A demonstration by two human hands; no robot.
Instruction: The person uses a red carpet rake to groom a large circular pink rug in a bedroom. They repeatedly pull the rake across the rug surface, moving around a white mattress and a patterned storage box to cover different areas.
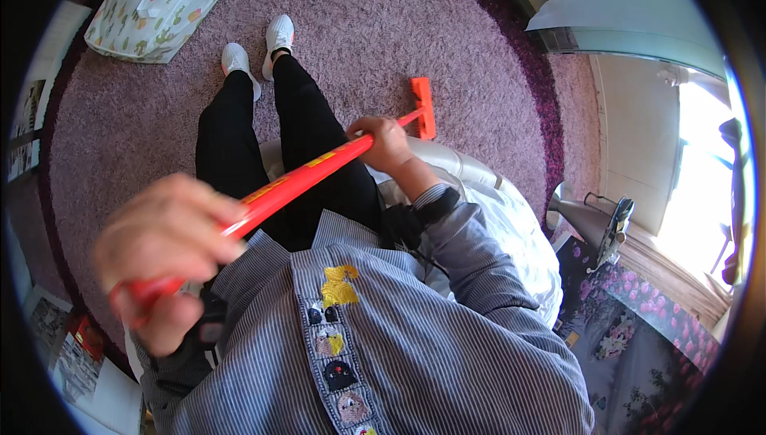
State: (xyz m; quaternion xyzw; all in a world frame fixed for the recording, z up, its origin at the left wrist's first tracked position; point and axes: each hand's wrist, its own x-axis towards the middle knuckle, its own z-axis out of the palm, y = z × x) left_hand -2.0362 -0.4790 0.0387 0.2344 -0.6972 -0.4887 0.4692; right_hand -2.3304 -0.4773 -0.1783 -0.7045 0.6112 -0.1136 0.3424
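Note:
A long red handle (305, 179) with yellow writing slants across my lap. It runs to an orange toothed head (425, 109), like a small rake or broom, which appears to be over or on the carpet; contact cannot be judged. My left hand (170, 249), blurred, wraps the near end of the handle, close to the camera. Further along, my right hand (386, 143) grips the handle nearer the head. Black trousers and a striped shirt (401, 327) with an embroidered placket lie beneath the handle.
I sit on a rounded seat (523, 261) with a shiny white cover. Purple shag carpet (359, 34) spreads ahead. A cactus-print fabric item (167, 10) lies at upper left. Right are a silver conical object (589, 219), a floral-patterned surface (634, 339) and a bright window (697, 165).

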